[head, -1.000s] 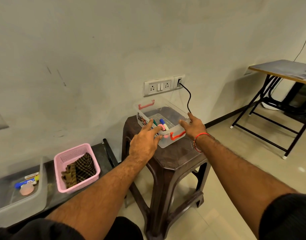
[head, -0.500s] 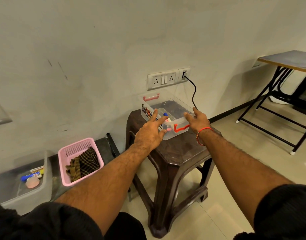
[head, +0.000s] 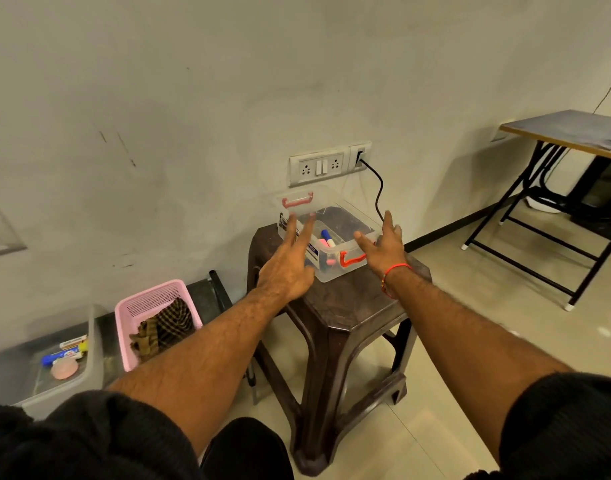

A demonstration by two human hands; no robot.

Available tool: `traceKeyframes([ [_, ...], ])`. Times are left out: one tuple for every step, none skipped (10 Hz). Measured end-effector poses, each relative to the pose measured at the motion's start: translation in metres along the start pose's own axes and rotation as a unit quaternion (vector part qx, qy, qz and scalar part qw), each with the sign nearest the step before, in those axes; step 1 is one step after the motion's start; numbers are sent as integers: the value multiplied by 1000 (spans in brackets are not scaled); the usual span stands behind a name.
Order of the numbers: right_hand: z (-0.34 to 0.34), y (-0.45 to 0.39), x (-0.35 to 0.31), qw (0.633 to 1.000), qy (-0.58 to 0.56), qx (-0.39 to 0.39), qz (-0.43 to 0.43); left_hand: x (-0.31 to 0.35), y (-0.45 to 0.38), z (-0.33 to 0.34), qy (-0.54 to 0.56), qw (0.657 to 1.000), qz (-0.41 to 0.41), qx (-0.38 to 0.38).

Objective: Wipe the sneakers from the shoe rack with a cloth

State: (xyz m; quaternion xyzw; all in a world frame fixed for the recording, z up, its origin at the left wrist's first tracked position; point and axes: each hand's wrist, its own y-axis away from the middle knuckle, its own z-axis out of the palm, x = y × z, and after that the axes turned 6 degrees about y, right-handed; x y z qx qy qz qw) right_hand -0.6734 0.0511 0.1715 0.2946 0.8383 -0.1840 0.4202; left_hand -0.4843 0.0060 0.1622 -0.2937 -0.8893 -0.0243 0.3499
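Note:
A checked brown cloth (head: 165, 329) lies bunched in a pink basket (head: 148, 299) low at the left. No sneakers or shoe rack show in the head view. My left hand (head: 290, 265) reaches forward with straight, spread fingers at the left side of a clear plastic box (head: 352, 220) on a dark brown stool (head: 345, 306). My right hand (head: 383, 247), a red thread on its wrist, is held out with straight fingers at the box's right side, by its near red handle (head: 352, 259). Neither hand holds anything. Markers (head: 328, 239) lie inside the box.
A grey tub (head: 92, 344) with small items sits on a low black bench left of the basket. A wall socket strip (head: 317, 166) with a black cable (head: 378, 188) is behind the box. A folding table (head: 570, 129) stands at the right. Tiled floor surrounds the stool.
Both hands have lifted slightly and spread to either side of the clear box, fingers straighter than before. The view has shifted a little as my head moved.

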Motion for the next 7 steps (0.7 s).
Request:
traceKeyframes([
  [-6,15,-3,998,43,24,-25,0,10,-7,30,999,-25,31],
  [-15,44,-14,993,92,24,-73,4,38,-22,10,998,-52,32],
  [-19,65,-27,984,137,12,-109,6,59,-38,-28,999,-36,23],
  [-20,99,-54,959,223,-25,-173,4,98,-67,-101,995,-19,11],
  [-20,118,-74,935,272,-38,-223,3,121,-85,-134,990,-31,15],
  [-16,148,-105,909,296,-57,-289,3,157,-115,-157,986,-60,20],
  [-13,163,-125,899,290,-76,-319,2,172,-136,-175,983,-50,30],
])
